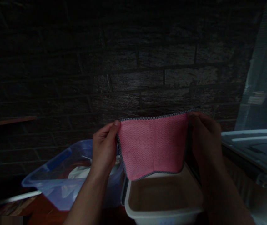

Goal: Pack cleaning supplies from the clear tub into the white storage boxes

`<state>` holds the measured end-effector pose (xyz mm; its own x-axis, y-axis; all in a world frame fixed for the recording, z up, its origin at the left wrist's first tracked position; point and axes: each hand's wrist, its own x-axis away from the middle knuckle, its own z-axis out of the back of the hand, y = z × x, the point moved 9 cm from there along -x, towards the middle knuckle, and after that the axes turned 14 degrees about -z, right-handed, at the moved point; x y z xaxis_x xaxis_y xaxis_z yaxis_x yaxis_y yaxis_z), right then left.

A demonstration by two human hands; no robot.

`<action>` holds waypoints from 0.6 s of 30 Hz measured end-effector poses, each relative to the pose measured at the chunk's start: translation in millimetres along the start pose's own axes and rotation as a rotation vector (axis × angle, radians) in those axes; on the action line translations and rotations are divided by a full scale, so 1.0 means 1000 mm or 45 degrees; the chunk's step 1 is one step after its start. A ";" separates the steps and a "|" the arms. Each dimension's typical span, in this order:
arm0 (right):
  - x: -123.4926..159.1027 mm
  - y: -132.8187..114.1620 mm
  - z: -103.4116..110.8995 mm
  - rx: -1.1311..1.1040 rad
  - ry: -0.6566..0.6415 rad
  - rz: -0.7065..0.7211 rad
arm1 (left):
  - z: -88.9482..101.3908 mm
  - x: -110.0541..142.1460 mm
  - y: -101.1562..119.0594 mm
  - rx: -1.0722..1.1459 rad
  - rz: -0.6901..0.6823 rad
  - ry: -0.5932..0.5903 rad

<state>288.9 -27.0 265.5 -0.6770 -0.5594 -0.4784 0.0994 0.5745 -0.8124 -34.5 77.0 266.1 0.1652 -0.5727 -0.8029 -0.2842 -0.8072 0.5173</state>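
A pink textured cleaning cloth [154, 146] with a dark checked border hangs spread between my two hands. My left hand [105, 143] pinches its upper left corner, thumb in front. At the upper right corner, my right hand [206, 134] grips the cloth, its fingers dim in shadow. Below the cloth stands a white plastic bin [133, 212], and the cloth's lower edge overlaps the view of its far rim.
On the left is a translucent bluish tub [60, 193] with whitish items inside. A lidded container [255, 140] stands on the right. Behind everything rises a dark brick-patterned wall [124, 81]. A thin brown ledge [9, 121] juts in at far left.
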 end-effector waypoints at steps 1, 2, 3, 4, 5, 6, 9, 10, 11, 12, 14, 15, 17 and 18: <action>0.000 0.001 0.001 -0.009 0.022 -0.005 | 0.001 0.000 0.000 -0.011 -0.002 0.002; -0.001 0.001 0.003 -0.019 0.043 -0.009 | 0.001 0.000 0.000 -0.022 -0.002 0.006; -0.002 0.002 0.004 -0.030 0.059 -0.012 | 0.002 -0.001 0.000 -0.032 -0.002 0.010; -0.002 0.002 0.005 -0.037 0.064 -0.014 | 0.002 -0.001 0.000 -0.042 -0.001 0.012; -0.002 0.003 0.005 -0.038 0.065 -0.015 | 0.002 -0.001 0.000 -0.049 0.001 0.011; -0.002 0.003 0.005 -0.034 0.062 -0.013 | 0.002 -0.001 0.000 -0.052 0.003 0.008; -0.002 0.001 0.006 0.003 0.062 0.015 | 0.000 0.000 -0.001 -0.046 -0.004 -0.006; -0.001 -0.001 0.006 0.016 0.073 0.042 | 0.000 0.000 -0.001 -0.045 -0.016 0.000; 0.000 -0.004 0.008 0.023 0.090 0.073 | 0.001 -0.001 -0.001 -0.044 -0.035 0.011; 0.000 -0.006 0.009 0.025 0.105 0.103 | 0.002 -0.001 -0.001 -0.045 -0.058 0.026; 0.001 -0.010 0.010 0.010 0.131 0.154 | 0.004 -0.001 0.000 -0.053 -0.103 0.053; 0.001 -0.011 0.010 -0.004 0.135 0.167 | 0.005 -0.001 0.001 -0.062 -0.114 0.059; 0.000 -0.012 0.010 -0.029 0.137 0.173 | 0.005 -0.001 0.000 -0.092 -0.114 0.062; 0.000 -0.012 0.011 -0.040 0.143 0.171 | 0.005 -0.001 0.000 -0.108 -0.108 0.061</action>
<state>295.2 -40.4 271.5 -0.7365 -0.4069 -0.5404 0.1730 0.6591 -0.7319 -39.8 78.1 265.2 0.2309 -0.5064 -0.8308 -0.1866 -0.8611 0.4730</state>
